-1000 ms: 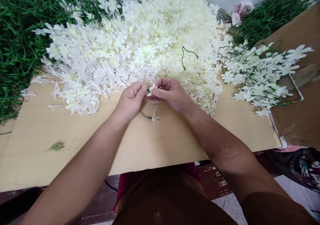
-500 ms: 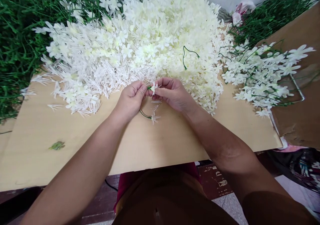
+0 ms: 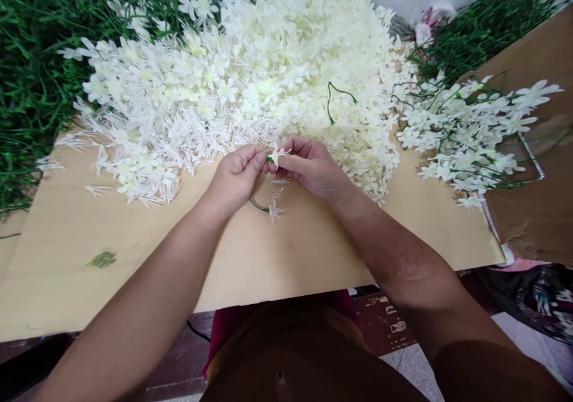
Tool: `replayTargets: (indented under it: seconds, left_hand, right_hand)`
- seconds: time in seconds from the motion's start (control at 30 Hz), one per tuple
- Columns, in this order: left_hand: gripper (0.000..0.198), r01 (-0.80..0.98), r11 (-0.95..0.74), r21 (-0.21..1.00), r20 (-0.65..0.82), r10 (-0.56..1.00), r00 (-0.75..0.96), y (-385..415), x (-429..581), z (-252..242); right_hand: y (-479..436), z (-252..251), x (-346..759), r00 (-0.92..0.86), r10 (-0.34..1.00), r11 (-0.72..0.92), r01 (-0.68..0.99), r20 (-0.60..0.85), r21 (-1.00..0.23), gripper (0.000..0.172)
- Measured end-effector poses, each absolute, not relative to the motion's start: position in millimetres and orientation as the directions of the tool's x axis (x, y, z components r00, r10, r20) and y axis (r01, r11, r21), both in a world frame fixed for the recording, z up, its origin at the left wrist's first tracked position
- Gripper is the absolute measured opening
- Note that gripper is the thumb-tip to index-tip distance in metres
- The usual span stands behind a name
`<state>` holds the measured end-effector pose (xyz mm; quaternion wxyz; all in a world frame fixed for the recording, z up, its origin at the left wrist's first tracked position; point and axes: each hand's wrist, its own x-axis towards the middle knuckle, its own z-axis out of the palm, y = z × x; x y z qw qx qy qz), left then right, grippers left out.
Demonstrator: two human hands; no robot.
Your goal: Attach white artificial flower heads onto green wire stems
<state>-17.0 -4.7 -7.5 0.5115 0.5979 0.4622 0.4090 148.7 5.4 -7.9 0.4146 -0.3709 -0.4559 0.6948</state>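
My left hand (image 3: 235, 175) is curled, pinching a thin green stem (image 3: 258, 203) that hangs below it and ends in a small white blossom (image 3: 274, 212). My right hand (image 3: 308, 164) is closed too, its thumb and fingers pinching a small white flower (image 3: 276, 155) right against the left fingertips. Both hands meet above the pale wooden board (image 3: 268, 259), at the near edge of a big heap of loose white plastic flowers (image 3: 250, 74).
Green stems lie piled at the far left (image 3: 27, 80) and far right (image 3: 487, 26). Finished stems with white flowers (image 3: 465, 127) rest at the right, beside brown cardboard (image 3: 532, 163). A green scrap (image 3: 102, 260) lies on the board's left part.
The white flower between my fingertips has shifted slightly; my hands stay almost in place, pressed together.
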Motion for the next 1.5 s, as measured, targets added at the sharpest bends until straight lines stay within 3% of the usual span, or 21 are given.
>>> replayTargets:
  seconds: [0.57, 1.03, 1.23, 1.5]
  left_hand:
    - [0.033, -0.029, 0.027, 0.999, -0.018, 0.962, 0.272, -6.6, -20.7, -4.4]
    - [0.016, 0.059, -0.11, 0.992, 0.086, 0.945, 0.316, -1.6, -24.5, -11.1]
    - [0.019, 0.054, -0.158, 0.986, 0.128, 0.924, 0.361, -1.7, -24.5, -8.1]
    - [0.026, -0.059, 0.059, 0.997, -0.033, 0.933, 0.359, -5.2, -25.4, -6.6]
  right_hand:
    - [4.7, -6.0, 149.5, -0.351, 0.936, -0.063, -0.121, -0.017, -0.991, 0.023]
    - [0.9, -2.0, 147.4, -0.379, 0.919, -0.172, -0.134, -0.11, -0.976, 0.031]
    - [1.7, -5.7, 145.8, -0.361, 0.928, -0.15, -0.136, -0.092, -0.979, 0.029]
    - [0.8, -1.9, 146.0, -0.325, 0.945, -0.123, -0.248, -0.037, -0.961, 0.034]
